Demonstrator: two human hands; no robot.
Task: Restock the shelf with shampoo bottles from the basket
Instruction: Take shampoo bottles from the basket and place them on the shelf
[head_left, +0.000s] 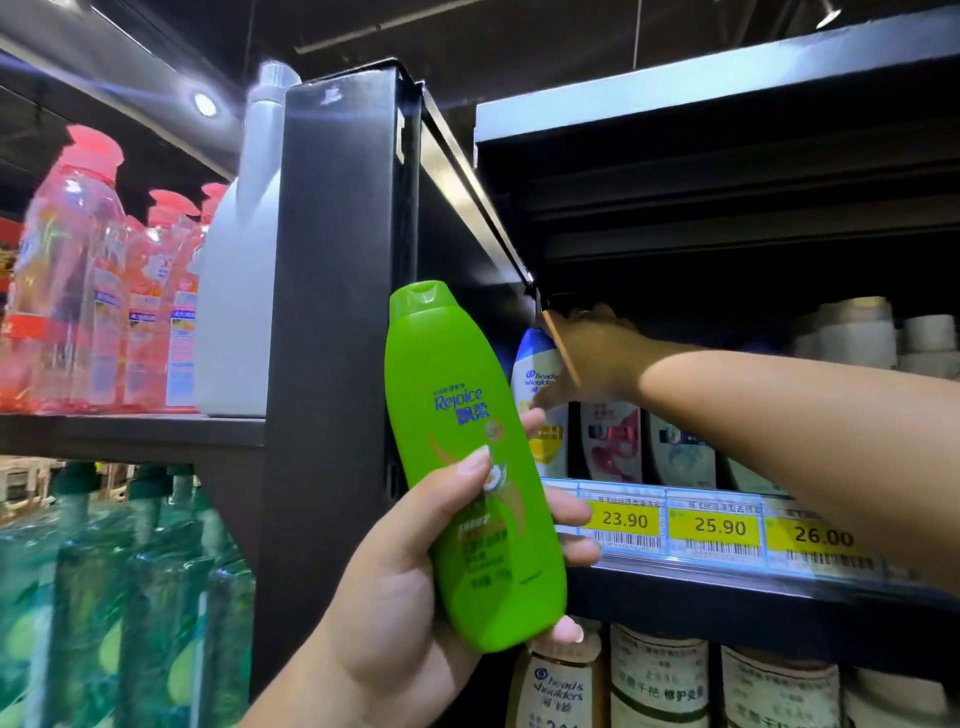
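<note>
Green shampoo bottle (475, 467), just one, sits in the left hand (415, 613). The thumb lies across the front label and the fingers curl round the back, so the tips peek out on the other side. The bottle stands cap up and leans a little, in front of the black post (337, 312), just beside the shelf (727, 597).

The right arm stretches across into the shelf. The right hand (592, 358) is at the top of a white and blue bottle (535, 374) standing there. It is too blurry to tell if the hand grips it or only touches it.

Three yellow price tags (623, 519) run along the shelf edge. One white jug (244, 291) stands past the post, next to pink bottles (72, 270) too blurry to count.
</note>
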